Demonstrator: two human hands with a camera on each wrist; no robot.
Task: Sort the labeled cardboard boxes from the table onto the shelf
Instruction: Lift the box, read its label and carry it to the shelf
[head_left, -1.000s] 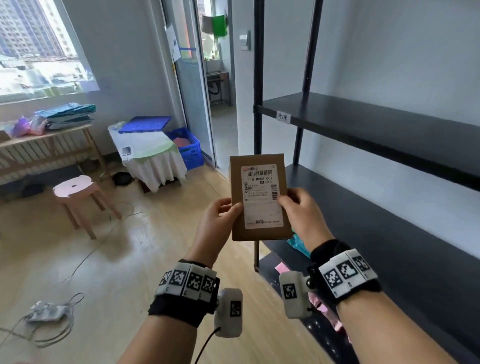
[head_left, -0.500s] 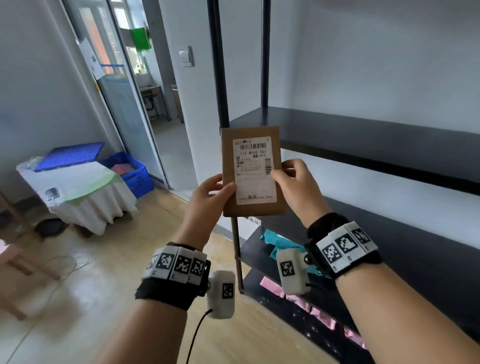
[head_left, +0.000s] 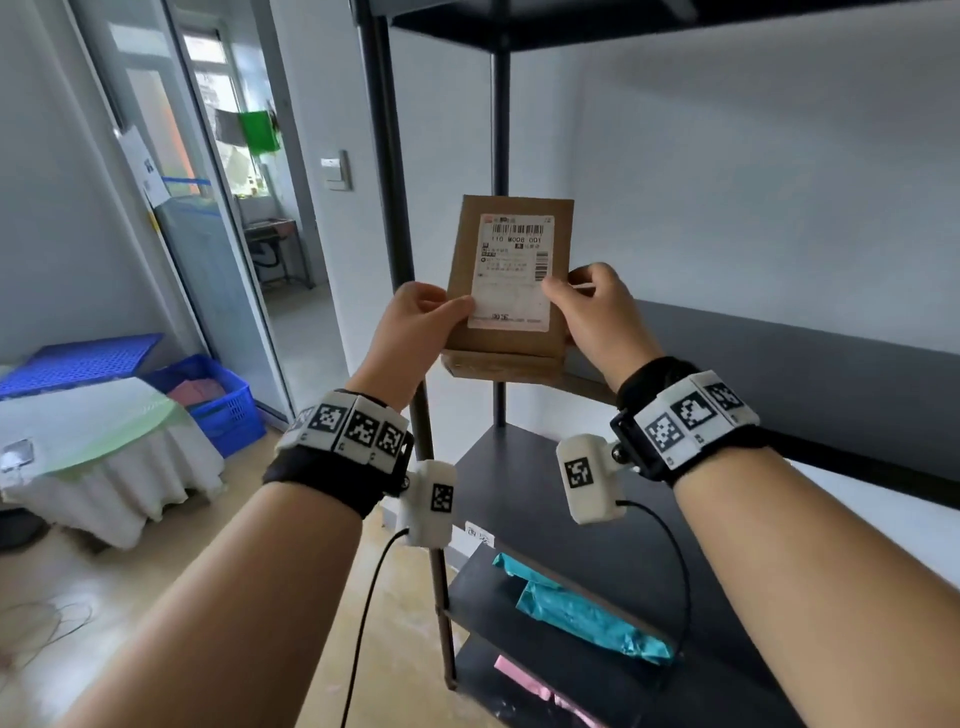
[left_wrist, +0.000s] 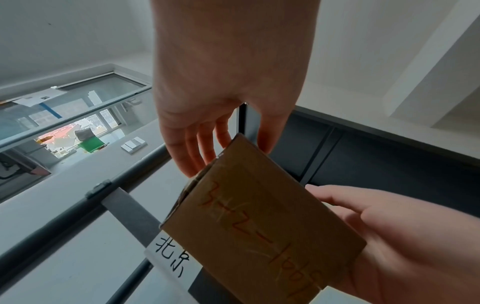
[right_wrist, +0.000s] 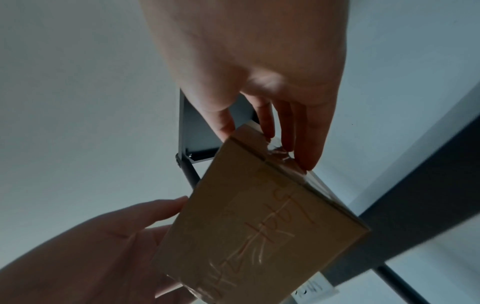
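- One flat cardboard box (head_left: 511, 275) is held upright in the air between both hands, in front of the left front post of a black metal shelf (head_left: 779, 332).
- The left hand (head_left: 418, 325) is curled round the box's lower left edge, with the thumb pressed on the front face and the fingers (left_wrist: 197, 148) laid against the back.
- The right hand (head_left: 597, 312) grips the lower right edge the same way: thumb on the front, fingers (right_wrist: 306, 148) on the taped side and back.
- A white shipping label (head_left: 514, 273) with a barcode is seen on the box's front face; red handwriting (left_wrist: 259, 232) is seen on the back.
- A small white tag (left_wrist: 168, 259) with black Chinese characters is fixed to the front edge of the shelf board just behind the box.
- A teal packet (head_left: 576, 608) lies near the left end of a lower shelf board, and a pink packet (head_left: 540, 688) lies on the board below that.
- A blue crate (head_left: 223, 400) stands on the floor at the far left, beside a cloth-covered table (head_left: 93, 441).
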